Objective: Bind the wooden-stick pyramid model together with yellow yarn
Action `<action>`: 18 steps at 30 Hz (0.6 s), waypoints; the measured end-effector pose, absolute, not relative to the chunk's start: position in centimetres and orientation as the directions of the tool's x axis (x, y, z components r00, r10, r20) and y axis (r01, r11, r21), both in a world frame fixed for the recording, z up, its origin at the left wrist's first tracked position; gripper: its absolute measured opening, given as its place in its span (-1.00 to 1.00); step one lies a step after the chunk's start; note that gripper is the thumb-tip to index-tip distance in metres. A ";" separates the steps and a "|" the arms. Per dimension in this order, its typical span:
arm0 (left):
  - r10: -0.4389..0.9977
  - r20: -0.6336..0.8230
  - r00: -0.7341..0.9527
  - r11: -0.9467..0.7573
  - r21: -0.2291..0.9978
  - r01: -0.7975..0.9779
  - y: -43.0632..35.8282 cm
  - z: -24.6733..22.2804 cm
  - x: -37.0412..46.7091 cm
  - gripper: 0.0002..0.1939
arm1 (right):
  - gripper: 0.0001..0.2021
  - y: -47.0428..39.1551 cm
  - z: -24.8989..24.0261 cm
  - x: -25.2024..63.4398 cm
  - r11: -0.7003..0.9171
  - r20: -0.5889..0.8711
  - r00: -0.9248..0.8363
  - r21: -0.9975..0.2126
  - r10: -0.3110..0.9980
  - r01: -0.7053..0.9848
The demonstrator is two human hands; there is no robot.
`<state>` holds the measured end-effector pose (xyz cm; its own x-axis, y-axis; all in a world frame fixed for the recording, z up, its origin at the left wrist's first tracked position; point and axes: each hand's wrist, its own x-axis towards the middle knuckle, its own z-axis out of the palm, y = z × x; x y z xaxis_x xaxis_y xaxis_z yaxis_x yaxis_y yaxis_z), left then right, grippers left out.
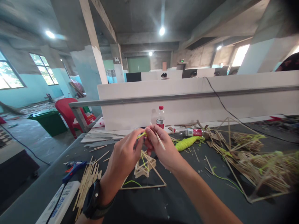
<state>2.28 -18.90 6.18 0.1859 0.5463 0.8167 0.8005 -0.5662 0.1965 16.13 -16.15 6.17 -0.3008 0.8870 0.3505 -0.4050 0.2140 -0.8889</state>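
My left hand [126, 155] pinches a short stretch of yellow-green string [141, 135]. Close beside it, my right hand [162, 146] is closed on a thin wooden stick [160, 141], its fingertips meeting the left ones at the string. Whether the string is wound on the stick is hidden by the fingers. Beneath both hands, a triangular stick frame [146, 188] rests on the dark table with a small stick-built piece [146, 171] inside it. A loose strand of green string [132, 182] lies across that frame.
At left are loose wooden sticks [90, 177], a blue glue gun [74, 171] and a white box [64, 202]. A yellow string bundle [187, 143], a lying bottle [193, 133] and a standing bottle [160, 116] are beyond my hands. Stick structures [273, 171] fill the right.
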 end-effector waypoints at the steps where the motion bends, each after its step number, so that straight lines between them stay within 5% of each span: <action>1: 0.534 0.824 0.189 -0.575 0.190 0.796 -19.0 6.2 2.3 -0.78 | -0.74 -16.2 6.2 16.2 0.213 0.349 -0.306 -0.891 0.886 -0.401; 6: 0.531 0.834 0.150 -0.571 0.222 0.790 -19.2 6.7 2.4 -0.85 | -0.73 -16.1 6.4 16.6 0.196 0.334 -0.361 -0.909 0.870 -0.368; 18: 0.851 0.526 -0.014 -0.426 0.704 0.568 -18.9 6.8 2.0 -0.80 | -0.75 -15.2 6.6 17.7 0.373 0.408 -0.268 -0.911 0.873 -0.175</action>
<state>2.00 -18.85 6.80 -0.0136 0.8505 0.5257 0.5685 -0.4259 0.7038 17.69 -15.23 6.56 -0.2679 0.8727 0.4082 -0.1748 0.3726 -0.9114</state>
